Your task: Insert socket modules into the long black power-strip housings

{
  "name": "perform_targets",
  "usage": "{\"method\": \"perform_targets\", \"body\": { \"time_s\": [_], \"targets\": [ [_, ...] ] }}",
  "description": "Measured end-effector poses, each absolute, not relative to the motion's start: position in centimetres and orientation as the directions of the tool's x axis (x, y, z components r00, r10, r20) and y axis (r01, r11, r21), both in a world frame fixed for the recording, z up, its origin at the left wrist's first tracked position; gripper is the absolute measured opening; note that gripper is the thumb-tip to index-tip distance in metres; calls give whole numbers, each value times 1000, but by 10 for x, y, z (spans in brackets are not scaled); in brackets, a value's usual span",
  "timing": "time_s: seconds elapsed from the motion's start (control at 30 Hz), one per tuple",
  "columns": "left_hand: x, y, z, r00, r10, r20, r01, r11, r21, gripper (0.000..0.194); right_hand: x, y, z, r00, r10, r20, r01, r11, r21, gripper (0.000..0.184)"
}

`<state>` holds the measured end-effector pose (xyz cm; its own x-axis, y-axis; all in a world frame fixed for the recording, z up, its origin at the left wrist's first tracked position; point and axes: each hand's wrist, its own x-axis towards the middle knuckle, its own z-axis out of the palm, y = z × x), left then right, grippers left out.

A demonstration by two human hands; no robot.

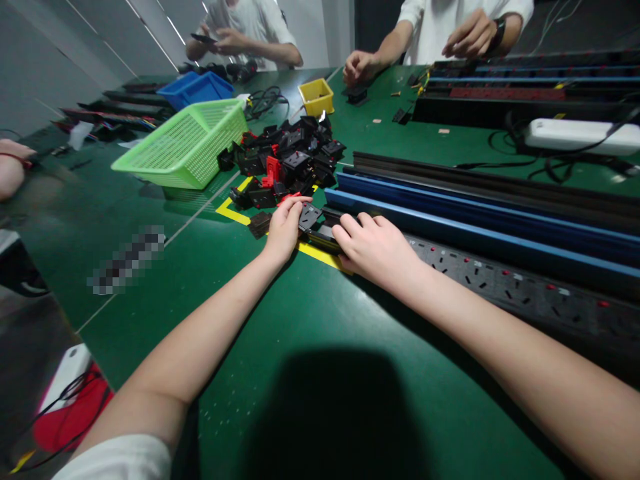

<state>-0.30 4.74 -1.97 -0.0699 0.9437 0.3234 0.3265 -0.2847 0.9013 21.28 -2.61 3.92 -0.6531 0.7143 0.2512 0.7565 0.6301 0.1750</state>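
Observation:
My left hand (286, 223) has its fingers closed on a small black socket module (309, 215) at the left end of a long black power strip (505, 283). My right hand (373, 247) rests curled over that same end of the strip, fingers pressing down on it. The strip carries a row of outlets and red switches running off to the right. Just beyond my hands lies a pile of black and red socket parts (287, 163) on the green table (310, 333).
A light green basket (187, 143), a blue bin (197, 89) and a small yellow bin (317, 97) stand at the back left. Blue and black rails (475, 200) lie behind the strip. Two other people work across the table; a white power strip (580, 135) lies far right.

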Motion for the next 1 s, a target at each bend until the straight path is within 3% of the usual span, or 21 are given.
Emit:
{"method": "perform_targets", "body": {
  "time_s": [0.43,0.7,0.83,1.0],
  "targets": [
    [-3,48,-21,-76,935,346,383,-294,876,27,213,-26,38,-653,703,282,755,632,173,16],
    [-2,39,-18,-4,939,344,509,-294,809,31,215,-27,40,-658,708,257,752,638,167,18],
    [-2,36,-16,114,948,297,507,-312,803,38,215,-29,46,-606,759,236,794,596,121,32],
    [-3,39,-18,155,966,209,368,-252,895,48,215,-28,49,-455,875,165,889,455,41,60]
  ]
}}
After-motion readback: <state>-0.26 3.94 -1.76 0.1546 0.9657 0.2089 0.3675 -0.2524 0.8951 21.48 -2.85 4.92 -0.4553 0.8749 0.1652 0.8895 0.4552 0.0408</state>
